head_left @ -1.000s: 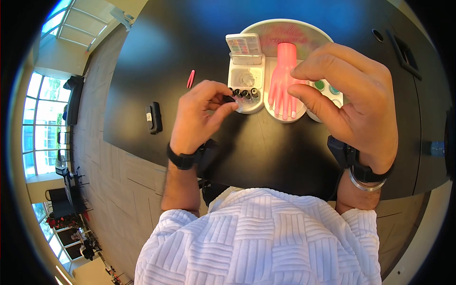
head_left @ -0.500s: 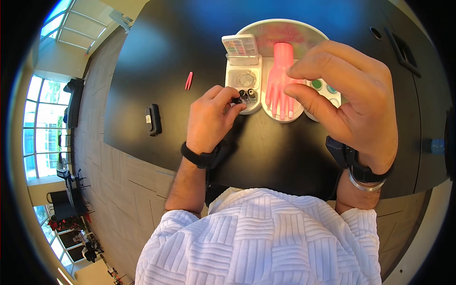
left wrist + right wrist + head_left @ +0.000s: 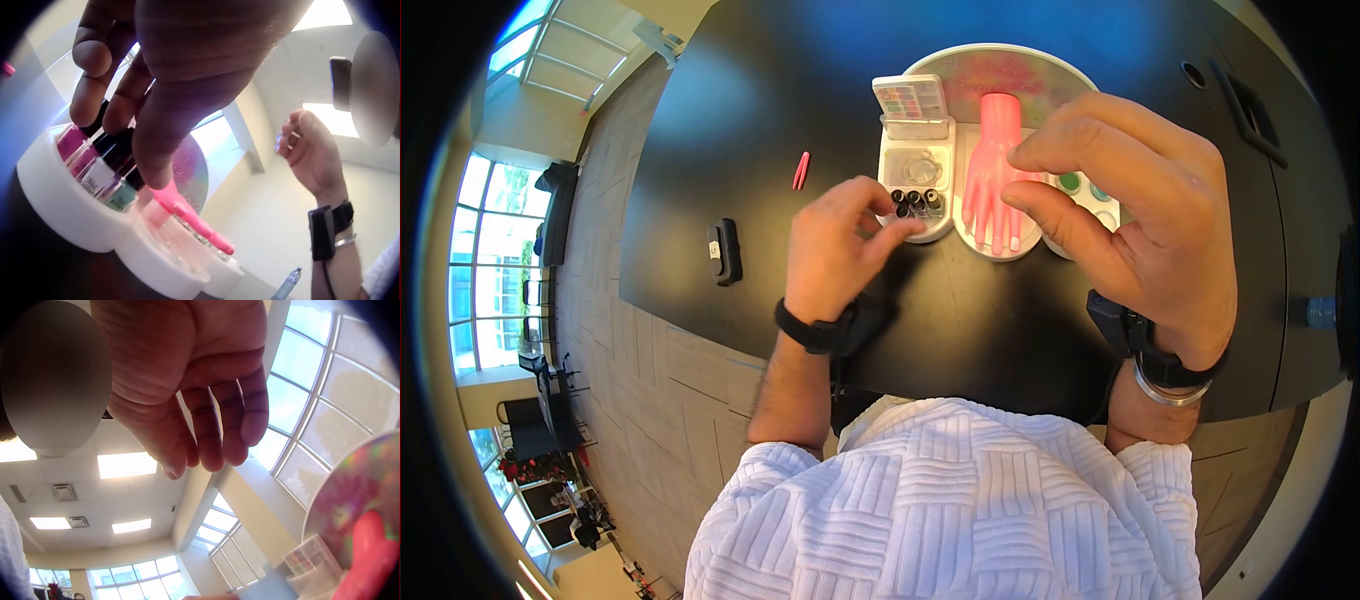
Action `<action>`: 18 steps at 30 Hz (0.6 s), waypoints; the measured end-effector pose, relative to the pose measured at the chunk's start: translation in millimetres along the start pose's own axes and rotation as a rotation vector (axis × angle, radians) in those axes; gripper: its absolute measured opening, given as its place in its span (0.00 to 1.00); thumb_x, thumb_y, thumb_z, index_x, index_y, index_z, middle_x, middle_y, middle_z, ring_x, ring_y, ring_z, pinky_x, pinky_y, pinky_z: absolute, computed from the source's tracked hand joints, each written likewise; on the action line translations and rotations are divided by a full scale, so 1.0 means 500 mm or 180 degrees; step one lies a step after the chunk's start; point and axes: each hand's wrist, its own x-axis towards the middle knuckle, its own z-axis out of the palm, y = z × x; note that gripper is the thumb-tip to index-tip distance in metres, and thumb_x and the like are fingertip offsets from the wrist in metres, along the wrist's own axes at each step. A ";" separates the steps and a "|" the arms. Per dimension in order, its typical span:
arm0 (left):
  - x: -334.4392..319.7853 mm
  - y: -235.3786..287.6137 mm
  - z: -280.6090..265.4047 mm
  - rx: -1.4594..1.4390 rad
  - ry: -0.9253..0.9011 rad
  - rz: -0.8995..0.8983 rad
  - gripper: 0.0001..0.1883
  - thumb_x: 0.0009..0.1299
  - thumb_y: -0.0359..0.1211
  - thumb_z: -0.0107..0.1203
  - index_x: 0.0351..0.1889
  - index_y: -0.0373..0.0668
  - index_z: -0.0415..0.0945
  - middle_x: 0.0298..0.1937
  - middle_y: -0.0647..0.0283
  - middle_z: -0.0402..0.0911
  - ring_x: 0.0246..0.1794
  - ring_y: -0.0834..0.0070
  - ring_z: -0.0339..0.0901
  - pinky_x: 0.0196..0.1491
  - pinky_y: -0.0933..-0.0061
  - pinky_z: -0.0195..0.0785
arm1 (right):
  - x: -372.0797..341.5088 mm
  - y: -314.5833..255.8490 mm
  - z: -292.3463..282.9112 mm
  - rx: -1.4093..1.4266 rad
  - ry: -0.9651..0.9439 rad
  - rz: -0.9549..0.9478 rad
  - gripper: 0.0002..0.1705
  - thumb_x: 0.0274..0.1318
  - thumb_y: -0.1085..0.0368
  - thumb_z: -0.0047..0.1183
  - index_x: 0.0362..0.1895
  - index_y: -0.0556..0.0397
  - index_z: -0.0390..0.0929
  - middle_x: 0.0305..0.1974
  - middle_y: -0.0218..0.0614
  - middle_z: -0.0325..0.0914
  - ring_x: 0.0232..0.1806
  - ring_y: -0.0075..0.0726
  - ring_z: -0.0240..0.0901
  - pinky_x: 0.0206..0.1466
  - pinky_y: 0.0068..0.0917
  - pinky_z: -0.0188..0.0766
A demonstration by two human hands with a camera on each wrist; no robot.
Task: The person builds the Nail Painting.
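Note:
Several small nail polish bottles (image 3: 99, 176) with black caps stand in a row in the left lobe of a white nail-salon stand (image 3: 62, 206). Their colours run from magenta to teal. My left hand (image 3: 832, 245) is over them, thumb and fingers spread apart around the caps and gripping nothing. In the middle of the stand lies a pink model hand (image 3: 998, 150), its fingers pointing towards me. My right hand (image 3: 1155, 215) hovers over the stand's right side, fingers loosely bent, thumb apart from the index finger, and nothing between them.
A lidded palette (image 3: 910, 98) stands upright behind a clear-lined compartment. Round green pots (image 3: 1068, 182) show beside my right hand. Pink tweezers (image 3: 801, 170) and a black case (image 3: 723, 252) lie on the dark table to the left. A water bottle (image 3: 1321, 311) is far right.
My left hand has brought a black-capped bottle in among the others in the stand and let go of it, its fingers now spread. The right hand has stayed put.

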 end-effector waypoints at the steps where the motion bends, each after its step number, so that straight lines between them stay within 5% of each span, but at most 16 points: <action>1: 0.003 -0.007 -0.010 -0.0001 0.0000 -0.0003 0.14 0.67 0.34 0.80 0.38 0.40 0.83 0.32 0.67 0.86 0.27 0.78 0.83 0.31 0.73 0.72 | 0.000 0.000 0.000 -0.0002 0.0010 -0.0023 0.13 0.51 0.69 0.78 0.39 0.58 0.88 0.33 0.40 0.86 0.33 0.44 0.85 0.37 0.32 0.79; 6: 0.042 -0.092 -0.063 0.0182 0.0593 -0.0549 0.11 0.74 0.34 0.75 0.41 0.38 0.85 0.31 0.65 0.88 0.30 0.81 0.85 0.33 0.77 0.72 | -0.002 -0.002 -0.001 0.0030 -0.0059 0.0073 0.13 0.51 0.69 0.78 0.39 0.57 0.88 0.34 0.39 0.86 0.33 0.43 0.85 0.37 0.32 0.79; 10: 0.073 -0.190 -0.076 0.0453 0.0587 -0.0787 0.10 0.75 0.35 0.73 0.43 0.38 0.86 0.31 0.63 0.90 0.31 0.78 0.88 0.37 0.74 0.76 | -0.003 -0.002 0.000 0.0036 0.0011 0.0087 0.13 0.51 0.69 0.78 0.39 0.57 0.87 0.33 0.39 0.86 0.33 0.43 0.84 0.37 0.32 0.79; 12: 0.084 -0.233 -0.068 0.0680 0.0515 -0.0877 0.13 0.72 0.38 0.74 0.42 0.39 0.86 0.35 0.59 0.91 0.32 0.66 0.90 0.41 0.64 0.80 | -0.004 -0.002 0.002 0.0055 0.0022 0.0096 0.13 0.51 0.69 0.78 0.39 0.57 0.87 0.33 0.38 0.85 0.33 0.43 0.84 0.36 0.32 0.78; 15: 0.097 -0.271 -0.054 0.0885 0.0347 -0.1062 0.14 0.70 0.39 0.75 0.42 0.40 0.86 0.38 0.59 0.92 0.36 0.62 0.91 0.45 0.59 0.81 | -0.006 -0.002 0.002 0.0067 0.0022 0.0128 0.13 0.51 0.69 0.78 0.39 0.56 0.87 0.33 0.38 0.85 0.32 0.43 0.83 0.36 0.32 0.78; 18: 0.107 -0.294 -0.040 0.1135 0.0170 -0.0959 0.14 0.69 0.38 0.76 0.44 0.40 0.86 0.40 0.60 0.93 0.36 0.67 0.91 0.44 0.63 0.81 | -0.002 -0.005 -0.002 0.0025 -0.0028 0.0169 0.13 0.51 0.69 0.78 0.39 0.56 0.87 0.33 0.38 0.85 0.32 0.43 0.83 0.36 0.33 0.77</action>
